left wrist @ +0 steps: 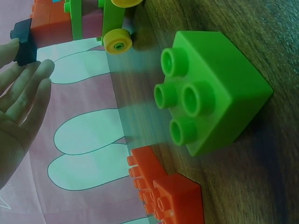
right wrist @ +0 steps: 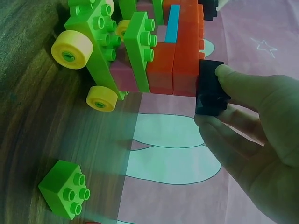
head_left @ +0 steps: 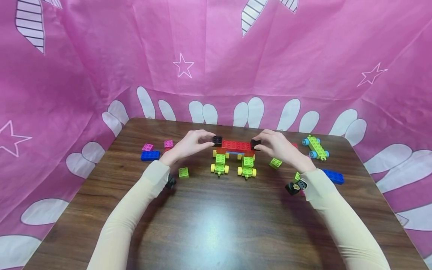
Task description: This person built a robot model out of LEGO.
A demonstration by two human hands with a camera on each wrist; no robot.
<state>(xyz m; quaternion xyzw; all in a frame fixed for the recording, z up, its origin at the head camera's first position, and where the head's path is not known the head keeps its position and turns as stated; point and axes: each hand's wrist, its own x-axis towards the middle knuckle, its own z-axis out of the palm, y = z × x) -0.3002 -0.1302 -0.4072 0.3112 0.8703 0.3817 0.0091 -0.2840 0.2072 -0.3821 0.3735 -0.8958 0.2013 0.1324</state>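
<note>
On the table stands a structure of toy building bricks: a long red brick row [head_left: 236, 145] raised over two green wheeled bases [head_left: 220, 164] with yellow wheels. At its left end, my left hand [head_left: 190, 145] pinches a black brick [head_left: 217, 141] between thumb and fingers. At the opposite end, my right hand [head_left: 278, 147] grips another black brick [right wrist: 211, 87] by its sides. In the right wrist view that black brick sits against the end of the red bricks [right wrist: 187, 51]. A blue brick [right wrist: 173, 24] shows among the red ones.
Loose green bricks [head_left: 183, 173] lie near each forearm. Pink bricks [head_left: 168, 143] and a blue brick [head_left: 150, 156] are at the left. A green base with blue wheels [head_left: 315, 148] and another blue brick [head_left: 333, 176] lie at the right. A pink curtain [head_left: 216, 67] hangs behind the table.
</note>
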